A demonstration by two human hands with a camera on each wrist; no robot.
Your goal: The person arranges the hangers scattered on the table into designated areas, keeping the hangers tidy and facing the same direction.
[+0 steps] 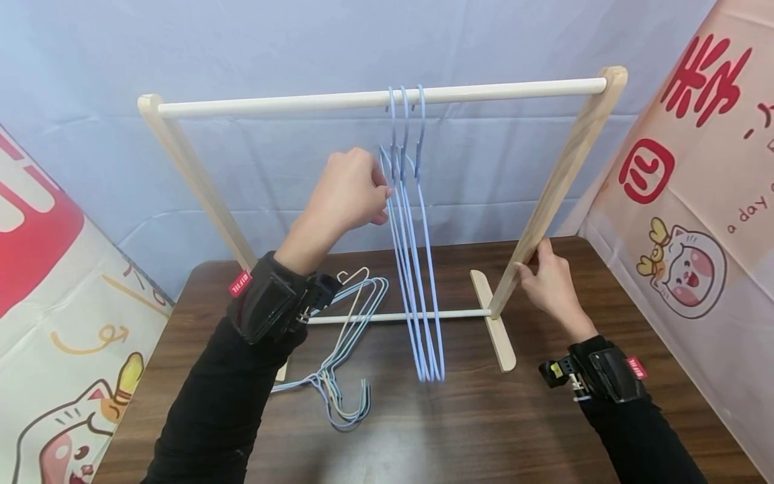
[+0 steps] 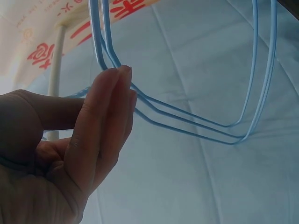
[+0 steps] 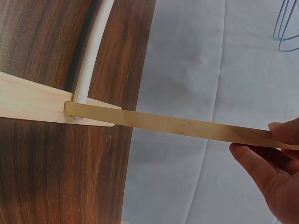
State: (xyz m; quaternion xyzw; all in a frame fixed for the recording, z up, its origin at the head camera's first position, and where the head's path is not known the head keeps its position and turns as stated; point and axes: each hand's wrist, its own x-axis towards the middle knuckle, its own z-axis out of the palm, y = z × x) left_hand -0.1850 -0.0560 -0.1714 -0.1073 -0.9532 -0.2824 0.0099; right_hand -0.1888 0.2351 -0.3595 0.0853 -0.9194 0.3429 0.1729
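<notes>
Several light blue hangers (image 1: 426, 235) hang close together from the top rail of a small wooden clothes rack (image 1: 254, 104). My left hand (image 1: 353, 188) is raised just left of them, fingertips right at the nearest hanger below its hook. In the left wrist view the fingers of that hand (image 2: 100, 126) are held together and fairly straight, the thumb tip partly hidden behind them; blue wires pass behind. Low on the rack's right upright (image 1: 553, 181), my right hand (image 1: 547, 286) grips the wood, thumb on one side and fingers on the other.
More hangers (image 1: 357, 329), blue with a cream one, lie in a pile on the brown table (image 1: 435, 430) beneath my left forearm. The rack's right foot (image 1: 502, 346) stands on the table. Pale cloth (image 1: 290, 40) covers the back; printed sheets (image 1: 683, 222) flank both sides.
</notes>
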